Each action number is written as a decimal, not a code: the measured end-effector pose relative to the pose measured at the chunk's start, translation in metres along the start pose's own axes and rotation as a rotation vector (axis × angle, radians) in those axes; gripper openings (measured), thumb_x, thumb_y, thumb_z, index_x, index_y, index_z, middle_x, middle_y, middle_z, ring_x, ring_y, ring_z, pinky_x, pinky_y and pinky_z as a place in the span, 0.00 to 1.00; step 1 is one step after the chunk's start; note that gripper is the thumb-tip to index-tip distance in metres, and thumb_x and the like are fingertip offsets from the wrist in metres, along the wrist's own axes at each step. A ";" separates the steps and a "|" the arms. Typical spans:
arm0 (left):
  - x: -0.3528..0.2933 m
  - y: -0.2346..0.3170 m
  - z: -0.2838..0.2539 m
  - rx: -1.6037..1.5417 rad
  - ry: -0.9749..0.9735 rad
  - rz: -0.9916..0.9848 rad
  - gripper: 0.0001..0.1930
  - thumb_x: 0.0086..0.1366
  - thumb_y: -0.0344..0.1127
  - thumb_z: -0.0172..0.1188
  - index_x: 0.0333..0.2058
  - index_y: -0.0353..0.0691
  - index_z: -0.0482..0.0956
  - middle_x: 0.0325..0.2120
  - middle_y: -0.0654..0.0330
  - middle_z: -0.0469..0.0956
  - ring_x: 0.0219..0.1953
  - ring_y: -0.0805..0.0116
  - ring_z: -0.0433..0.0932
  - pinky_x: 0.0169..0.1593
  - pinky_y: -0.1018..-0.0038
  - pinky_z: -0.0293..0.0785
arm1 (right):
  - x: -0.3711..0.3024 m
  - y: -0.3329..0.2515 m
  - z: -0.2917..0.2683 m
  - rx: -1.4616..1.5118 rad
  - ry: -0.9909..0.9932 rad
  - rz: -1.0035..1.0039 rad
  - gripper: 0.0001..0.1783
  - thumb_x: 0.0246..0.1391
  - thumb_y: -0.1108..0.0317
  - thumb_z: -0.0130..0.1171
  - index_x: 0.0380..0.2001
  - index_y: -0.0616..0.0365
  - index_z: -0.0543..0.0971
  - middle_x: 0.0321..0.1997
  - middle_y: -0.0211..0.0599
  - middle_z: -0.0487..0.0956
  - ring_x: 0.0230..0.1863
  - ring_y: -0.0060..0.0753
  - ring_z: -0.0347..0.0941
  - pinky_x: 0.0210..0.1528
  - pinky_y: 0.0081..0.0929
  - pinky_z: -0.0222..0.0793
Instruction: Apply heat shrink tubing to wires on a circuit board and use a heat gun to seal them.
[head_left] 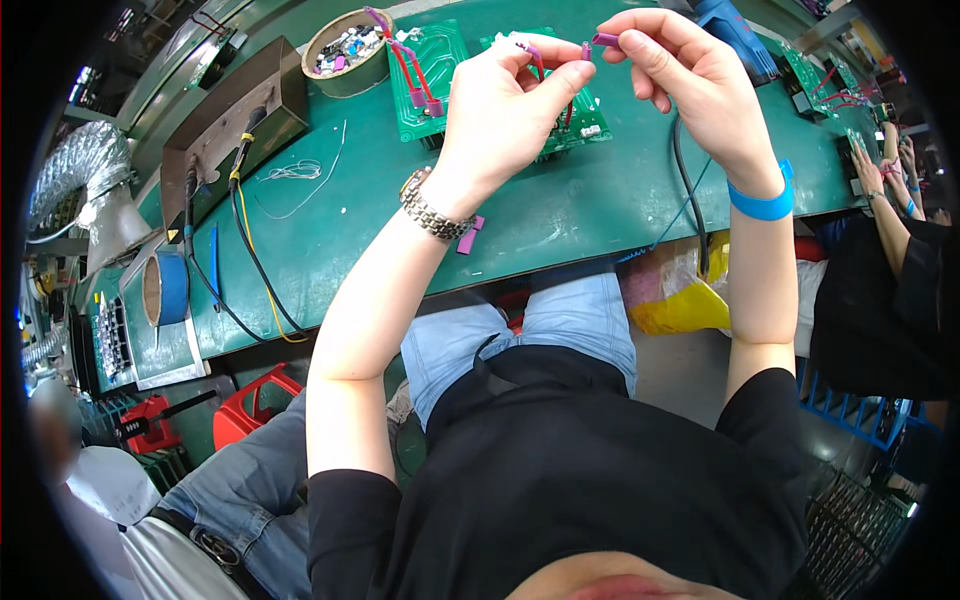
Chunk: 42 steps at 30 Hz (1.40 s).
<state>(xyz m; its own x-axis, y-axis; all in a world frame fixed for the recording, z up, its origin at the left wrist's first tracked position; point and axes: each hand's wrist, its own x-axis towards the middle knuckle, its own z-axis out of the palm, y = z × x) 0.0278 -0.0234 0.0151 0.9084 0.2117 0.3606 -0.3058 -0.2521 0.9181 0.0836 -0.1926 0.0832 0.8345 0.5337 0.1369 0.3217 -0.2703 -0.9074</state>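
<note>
My left hand (510, 105) is raised over the green bench, pinching a thin red wire with a purple terminal (586, 50) at its end. My right hand (680, 70) pinches a second purple terminal sleeve (605, 39) right next to it, the two almost touching. Under my hands lies a green circuit board (575, 125). A second green circuit board (430, 70) with red wires and pink connectors lies to its left. My left wrist wears a metal watch (428, 212); my right wrist wears a blue band (762, 203).
A round tub of small parts (350, 50) stands at the back left, beside a brown metal box (235, 115) with black and yellow cables. A blue tape roll (165, 288) lies at the left. A loose purple connector (470, 235) rests near the front edge. Another person's hands (880, 165) work at the right.
</note>
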 end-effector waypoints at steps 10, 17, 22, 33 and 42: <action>0.000 -0.004 0.010 0.121 0.130 0.075 0.10 0.58 0.36 0.68 0.35 0.36 0.82 0.21 0.72 0.74 0.21 0.88 0.64 0.24 0.87 0.62 | 0.005 0.024 -0.010 -0.174 -0.050 -0.234 0.13 0.63 0.65 0.54 0.46 0.58 0.79 0.32 0.24 0.78 0.25 0.10 0.64 0.26 0.10 0.60; -0.001 -0.005 0.010 0.119 0.151 0.111 0.09 0.58 0.35 0.68 0.34 0.36 0.81 0.21 0.72 0.74 0.21 0.88 0.64 0.24 0.87 0.62 | -0.004 0.014 0.004 -0.418 0.131 -0.418 0.10 0.60 0.68 0.57 0.43 0.57 0.81 0.29 0.25 0.78 0.25 0.11 0.67 0.27 0.11 0.63; -0.001 -0.006 0.010 0.121 0.150 0.130 0.09 0.58 0.35 0.68 0.34 0.36 0.81 0.21 0.72 0.75 0.21 0.88 0.64 0.24 0.86 0.62 | -0.003 0.014 0.006 -0.463 0.167 -0.506 0.09 0.58 0.69 0.59 0.42 0.57 0.81 0.28 0.26 0.79 0.25 0.13 0.68 0.27 0.13 0.64; 0.000 -0.008 0.014 0.150 0.184 0.210 0.09 0.57 0.34 0.67 0.33 0.36 0.80 0.20 0.72 0.75 0.20 0.88 0.64 0.23 0.86 0.62 | -0.001 -0.005 0.005 -0.736 0.157 -0.757 0.08 0.55 0.73 0.59 0.39 0.60 0.80 0.32 0.37 0.79 0.31 0.34 0.76 0.34 0.23 0.70; 0.000 -0.006 0.014 0.144 0.210 0.192 0.07 0.54 0.35 0.66 0.28 0.41 0.80 0.20 0.63 0.77 0.18 0.75 0.71 0.24 0.76 0.69 | 0.002 0.008 0.004 -0.612 0.164 -0.634 0.09 0.55 0.73 0.59 0.40 0.58 0.81 0.30 0.34 0.79 0.26 0.24 0.73 0.28 0.19 0.68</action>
<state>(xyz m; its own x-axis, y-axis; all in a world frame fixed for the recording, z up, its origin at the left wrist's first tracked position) 0.0334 -0.0357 0.0071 0.7546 0.3341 0.5647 -0.4085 -0.4342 0.8029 0.0856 -0.1903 0.0744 0.4569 0.6195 0.6383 0.8873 -0.3686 -0.2773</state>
